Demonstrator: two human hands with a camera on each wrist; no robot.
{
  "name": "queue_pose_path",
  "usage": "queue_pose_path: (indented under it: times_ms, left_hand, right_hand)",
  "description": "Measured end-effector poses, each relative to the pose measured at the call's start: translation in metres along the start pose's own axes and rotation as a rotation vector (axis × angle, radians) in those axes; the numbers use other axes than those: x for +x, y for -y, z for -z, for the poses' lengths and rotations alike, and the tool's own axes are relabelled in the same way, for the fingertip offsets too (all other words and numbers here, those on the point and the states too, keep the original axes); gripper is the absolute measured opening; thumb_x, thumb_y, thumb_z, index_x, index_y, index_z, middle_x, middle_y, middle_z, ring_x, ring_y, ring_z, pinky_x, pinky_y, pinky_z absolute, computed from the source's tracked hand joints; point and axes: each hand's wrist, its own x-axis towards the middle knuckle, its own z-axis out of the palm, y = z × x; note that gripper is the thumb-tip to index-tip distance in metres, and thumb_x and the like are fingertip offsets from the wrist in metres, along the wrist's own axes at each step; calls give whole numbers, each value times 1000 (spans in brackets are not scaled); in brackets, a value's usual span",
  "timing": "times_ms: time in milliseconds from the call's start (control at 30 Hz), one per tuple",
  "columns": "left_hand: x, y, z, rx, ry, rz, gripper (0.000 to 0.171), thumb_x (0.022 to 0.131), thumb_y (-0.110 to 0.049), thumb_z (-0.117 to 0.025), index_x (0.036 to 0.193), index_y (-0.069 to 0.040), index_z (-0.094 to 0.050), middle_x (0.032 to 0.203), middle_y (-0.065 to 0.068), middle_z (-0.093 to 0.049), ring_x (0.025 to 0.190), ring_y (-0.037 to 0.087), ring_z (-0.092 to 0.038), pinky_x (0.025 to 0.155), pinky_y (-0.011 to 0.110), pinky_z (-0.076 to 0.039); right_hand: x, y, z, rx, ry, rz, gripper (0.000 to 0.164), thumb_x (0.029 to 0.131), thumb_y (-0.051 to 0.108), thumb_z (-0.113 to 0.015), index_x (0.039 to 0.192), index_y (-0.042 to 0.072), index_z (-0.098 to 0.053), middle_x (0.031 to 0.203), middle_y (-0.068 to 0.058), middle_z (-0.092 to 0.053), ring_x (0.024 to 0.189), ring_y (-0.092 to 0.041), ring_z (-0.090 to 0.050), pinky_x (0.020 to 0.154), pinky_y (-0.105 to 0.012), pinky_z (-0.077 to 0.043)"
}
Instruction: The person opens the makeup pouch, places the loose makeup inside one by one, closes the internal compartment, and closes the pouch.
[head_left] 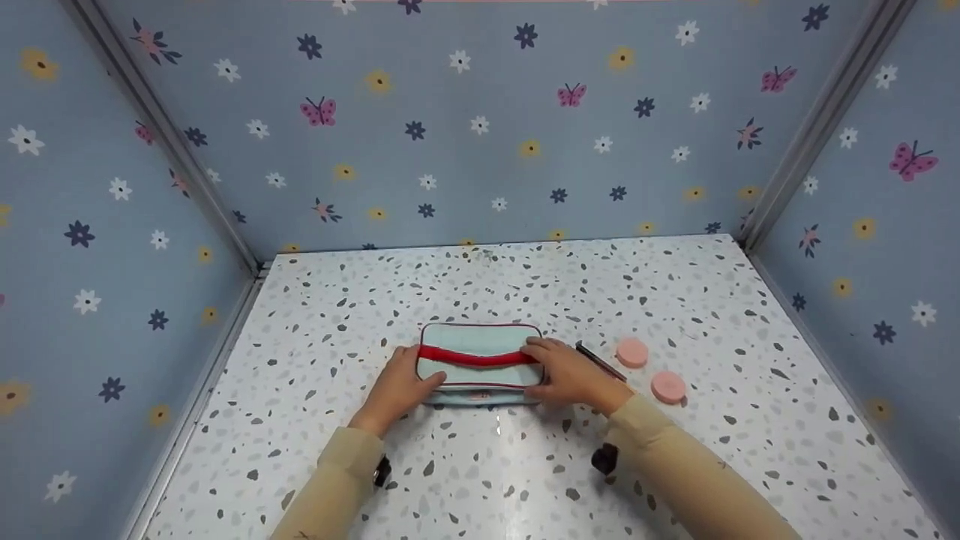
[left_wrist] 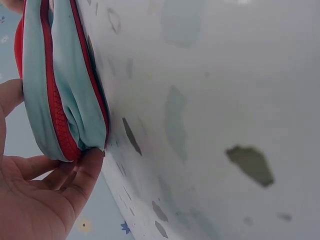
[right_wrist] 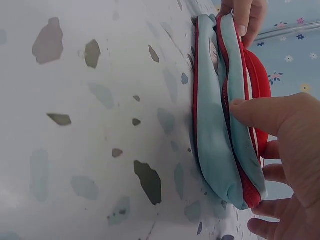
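Note:
A light blue zippered pouch with red piping and a red strap handle lies flat on the speckled table. At its left end my left hand holds it, with the thumb on the top and the fingers round the end, as the left wrist view shows beside the red zipper. My right hand grips the opposite end. In the right wrist view the right thumb presses the edge by the zipper, while the fingers reach round the far side. The pouch's inside is hidden.
Right of the pouch lie a thin dark pen-like stick and two round pink discs, one farther back and one nearer. Blue flowered panels wall the white speckled table at the back and both sides.

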Motion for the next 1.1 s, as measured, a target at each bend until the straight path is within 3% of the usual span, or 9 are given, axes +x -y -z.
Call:
queue_pose_path:
  times_ms: [300,633,1100]
  left_hand:
    - [-4,-2,-5,6,-15,-7,60,100,-33,-79,148,-2,-60,133,17,-64,121,31,-62,114,55,-51]
    - [-4,-9,-11,-24,-7,5,63,99,-35,-80,151,-4,-60,136,15,-64,124,30,-63,117,52,-50]
    - [-5,-15,-15,-32,1,0,65,100,-37,-79,150,-3,-59,132,15,-64,119,28,-64,114,51,-52]
  right_hand:
    - [3,3,5,-57,-27,28,81,92,40,-86,159,10,-53,165,-18,-51,157,-49,-39,130,-63,-33]
    - [17,23,5,-91,6,9,90,89,48,-88,163,18,-48,170,-12,-46,163,-44,-31,132,-65,-27]
    - [34,39,-2,-110,-3,71,86,87,49,-90,157,14,-56,164,-13,-53,157,-39,-44,128,-61,-38]
